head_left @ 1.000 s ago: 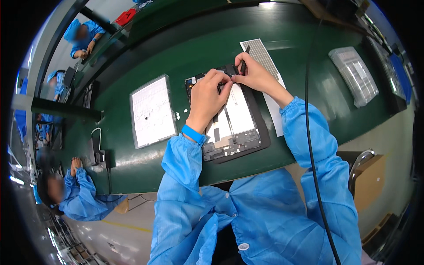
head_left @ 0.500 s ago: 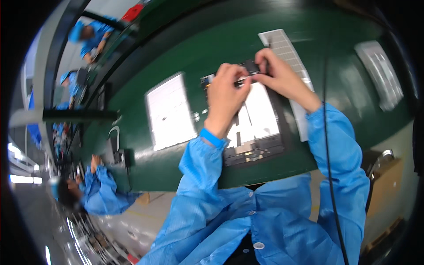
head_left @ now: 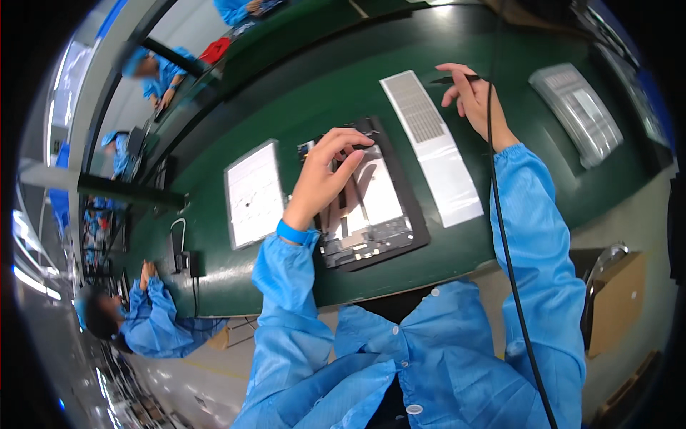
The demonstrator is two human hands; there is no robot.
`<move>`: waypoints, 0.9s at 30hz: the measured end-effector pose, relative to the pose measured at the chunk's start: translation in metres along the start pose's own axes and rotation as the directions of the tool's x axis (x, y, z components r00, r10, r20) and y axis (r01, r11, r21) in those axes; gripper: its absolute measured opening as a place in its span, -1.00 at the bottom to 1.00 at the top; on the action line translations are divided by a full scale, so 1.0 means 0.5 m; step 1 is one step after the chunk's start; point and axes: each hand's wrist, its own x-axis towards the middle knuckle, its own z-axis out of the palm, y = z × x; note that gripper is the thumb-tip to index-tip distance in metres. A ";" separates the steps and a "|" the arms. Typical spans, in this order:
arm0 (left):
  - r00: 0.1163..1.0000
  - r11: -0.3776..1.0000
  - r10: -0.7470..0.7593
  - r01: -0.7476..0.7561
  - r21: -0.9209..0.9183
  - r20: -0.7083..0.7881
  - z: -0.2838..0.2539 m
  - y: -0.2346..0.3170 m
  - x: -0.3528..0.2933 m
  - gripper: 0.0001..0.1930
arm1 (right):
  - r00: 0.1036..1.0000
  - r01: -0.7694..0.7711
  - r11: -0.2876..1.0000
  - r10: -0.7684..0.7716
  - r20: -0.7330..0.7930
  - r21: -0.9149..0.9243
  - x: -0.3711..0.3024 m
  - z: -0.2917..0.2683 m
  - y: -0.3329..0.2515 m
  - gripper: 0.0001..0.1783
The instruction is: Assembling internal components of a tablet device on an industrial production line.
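Observation:
An opened tablet-like device [head_left: 379, 189] lies on a dark mat, its wide white panels and lower circuit strip exposed. Over its upper part rests my left hand [head_left: 325, 171], wearing a blue wristband. Its fingers are bent with the thumb close to them; something dark shows at the fingertips, too small to make out. My right hand [head_left: 473, 104] is raised beyond the device to the right, by the top of a white sheet [head_left: 450, 179] with a grid of small labels. Between its fingers sits a slim black pointed tool [head_left: 451, 80], which resembles tweezers, tip toward the left.
A sleeved page [head_left: 256, 193] lies left of the device on the green table [head_left: 300, 275]. Clear plastic-wrapped items [head_left: 577, 114] lie at the right. A black cable [head_left: 509, 257] hangs down before my right arm. A co-worker [head_left: 153, 314] sits at the left.
My hands, together over the device's top before, have parted. The right has moved right with the black tool toward the label sheet; the left stays at the device. The view has shifted.

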 end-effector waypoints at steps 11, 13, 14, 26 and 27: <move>0.876 0.817 0.149 -0.370 0.442 0.459 0.142 -0.004 0.109 -0.62 | 0.978 -0.211 0.932 0.201 0.064 0.294 -0.029 -0.040 0.066 -0.69; 0.874 0.862 0.086 -0.305 0.404 0.478 0.139 0.005 0.111 -0.61 | 0.974 -0.222 0.919 0.191 0.126 0.325 -0.029 -0.061 0.063 -0.69; 0.879 0.862 0.087 -0.302 0.407 0.468 0.134 0.008 0.108 -0.62 | 0.962 -0.244 0.930 0.196 0.191 0.275 -0.026 -0.064 0.055 -0.68; 0.888 0.876 0.135 -0.314 0.366 0.439 0.132 0.003 0.109 -0.64 | 0.939 -0.275 0.954 0.239 0.246 0.124 -0.029 -0.057 0.038 -0.72; 0.888 0.876 0.136 -0.315 0.365 0.440 0.133 0.003 0.110 -0.64 | 0.933 -0.288 0.951 0.251 0.257 0.115 -0.027 -0.057 0.041 -0.72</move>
